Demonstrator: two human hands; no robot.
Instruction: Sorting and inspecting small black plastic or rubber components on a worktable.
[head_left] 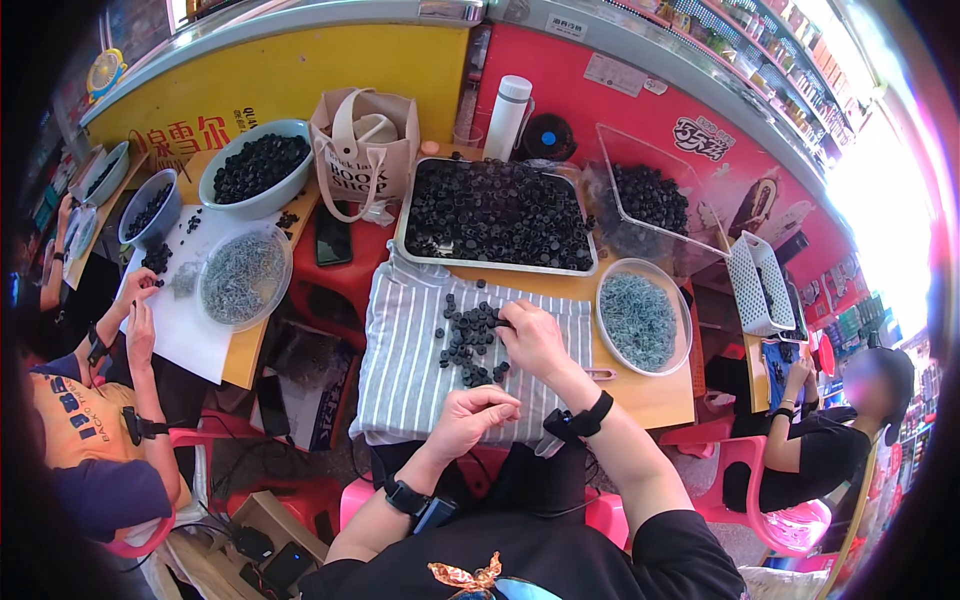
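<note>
A loose pile of small black round pieces lies on a grey-and-white striped cloth. At the pile's right edge my right hand is bent down, its fingertips pinched around one of the pieces, which they mostly hide. Nearer to me, my left hand hovers over the cloth's front part. Its thumb and fingers are pressed together; whatever is between them is too small to make out. A pair of metal tweezers or a similar looped tool rests to the right of my right wrist.
Beyond the cloth stands a white tray heaped with black pieces. A round tub of thin clear-grey parts sits right. A tote bag, a white bottle and a clear bin line the back. Co-workers sit on both sides.
</note>
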